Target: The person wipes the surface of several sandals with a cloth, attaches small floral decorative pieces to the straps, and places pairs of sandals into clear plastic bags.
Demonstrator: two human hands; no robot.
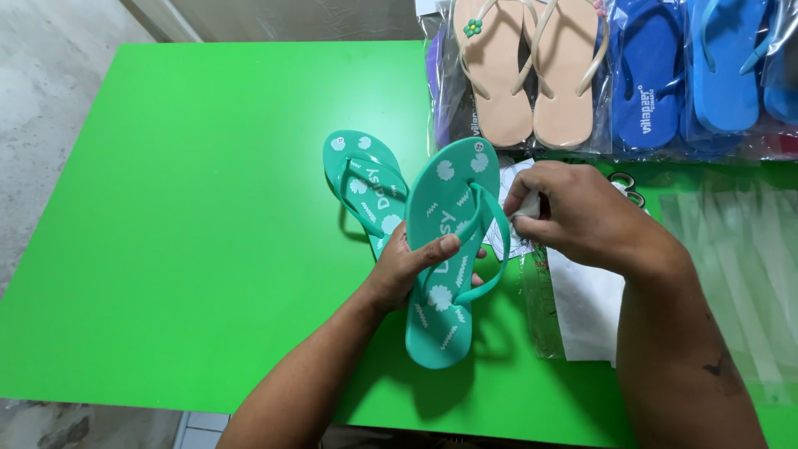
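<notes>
Left hand [413, 264] grips a teal sandal [449, 249] above the green desk [191, 224]; right hand [573, 212] pinches a small white scrap [527, 205] closed; its twin sandal [366, 191] lies beside.

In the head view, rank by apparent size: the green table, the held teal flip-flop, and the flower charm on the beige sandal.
1. Green table, largest.
2. Held teal flip-flop, in the left hand; nearness inflates it somewhat.
3. Flower charm, smallest.

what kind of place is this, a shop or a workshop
Probably a small footwear packing or finishing bench. Bagged flip-flop pairs are stacked along the green table, clear bags lie ready, and the left hand holds up a loose teal flip-flop.
</notes>
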